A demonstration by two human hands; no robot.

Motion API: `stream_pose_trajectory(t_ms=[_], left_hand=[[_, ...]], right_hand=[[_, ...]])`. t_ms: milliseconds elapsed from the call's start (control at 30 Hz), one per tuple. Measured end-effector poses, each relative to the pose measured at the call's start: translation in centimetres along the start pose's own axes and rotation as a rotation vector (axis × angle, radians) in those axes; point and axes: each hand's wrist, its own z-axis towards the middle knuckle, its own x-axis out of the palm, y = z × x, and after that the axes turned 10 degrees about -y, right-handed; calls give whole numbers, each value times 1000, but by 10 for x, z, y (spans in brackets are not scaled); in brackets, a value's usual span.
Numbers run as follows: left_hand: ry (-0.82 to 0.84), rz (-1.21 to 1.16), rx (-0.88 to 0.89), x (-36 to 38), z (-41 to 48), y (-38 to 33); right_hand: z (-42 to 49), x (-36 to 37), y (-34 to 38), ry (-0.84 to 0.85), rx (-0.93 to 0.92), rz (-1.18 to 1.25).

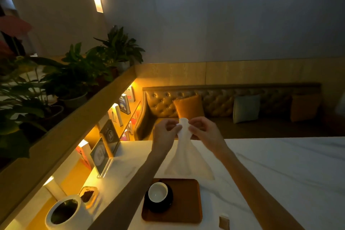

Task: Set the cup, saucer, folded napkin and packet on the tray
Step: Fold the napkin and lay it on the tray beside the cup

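Head view: the left grip (pixel 165 132) and right grip (pixel 204 131) both pinch the top of the napkin (pixel 188 157), whose long axis hangs straight down over the desk (pixel 280 164). The tray (pixel 188 201) lies nearer the person, just behind the flared hem, already carrying the cup (pixel 157 191) on its saucer (pixel 164 208). The packet (pixel 224 222) waits on the desk, nearer the right grip.

The napkin (pixel 186 153) and the cup (pixel 157 191) are seen to be white, and the saucer (pixel 168 206) black. The tray (pixel 187 199) is coloured reddish brown, the packet (pixel 224 223) pale brown. The table (pixel 289 164) is white, marked with faint grey veins.
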Motion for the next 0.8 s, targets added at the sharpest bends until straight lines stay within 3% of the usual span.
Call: stream_pose_trajectory(t_ms=[233,467,800], left_hand=[[55,-14,180,35,-25,-11],[126,-93,121,48,-35,-11],[248,54,191,46,-38,-5]], right_hand=[[-18,-21,-5,-112,-78,18],[-19,-42,-15,-133,-51,-23],[-17,-44,-28,-146,-145,-61]])
